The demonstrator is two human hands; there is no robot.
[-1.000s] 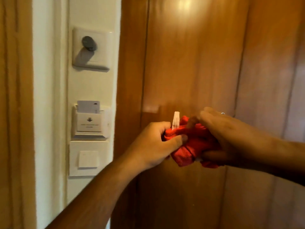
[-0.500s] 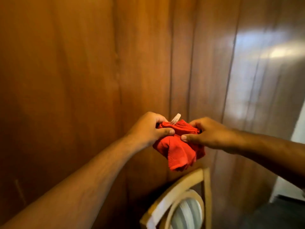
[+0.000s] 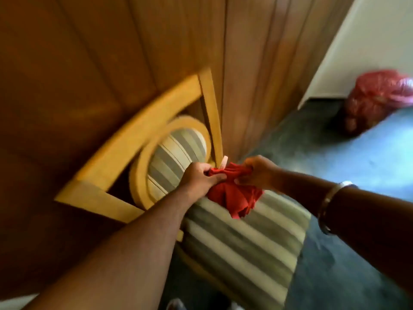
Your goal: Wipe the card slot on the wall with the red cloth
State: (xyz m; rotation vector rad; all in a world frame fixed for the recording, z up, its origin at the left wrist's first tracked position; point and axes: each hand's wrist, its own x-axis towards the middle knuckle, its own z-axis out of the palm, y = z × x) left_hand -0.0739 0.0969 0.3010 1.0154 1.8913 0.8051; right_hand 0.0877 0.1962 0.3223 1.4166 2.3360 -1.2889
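Observation:
The red cloth (image 3: 237, 195) hangs bunched between both my hands, above a chair seat. My left hand (image 3: 199, 177) grips its left side and my right hand (image 3: 257, 173) pinches its right side. A small white tag (image 3: 224, 162) sticks up from the cloth's top edge. The card slot on the wall is out of view.
A wooden chair (image 3: 143, 135) with a striped cushion (image 3: 241, 249) stands against brown wood panelling (image 3: 111, 52). Dark carpet (image 3: 335, 265) covers the floor to the right. A red plastic bag (image 3: 377, 97) lies by the white wall (image 3: 368, 41) at the far right.
My view has swung right and down, away from the wall panel with the card slot, to the chair and floor. Both hands keep hold of the red cloth.

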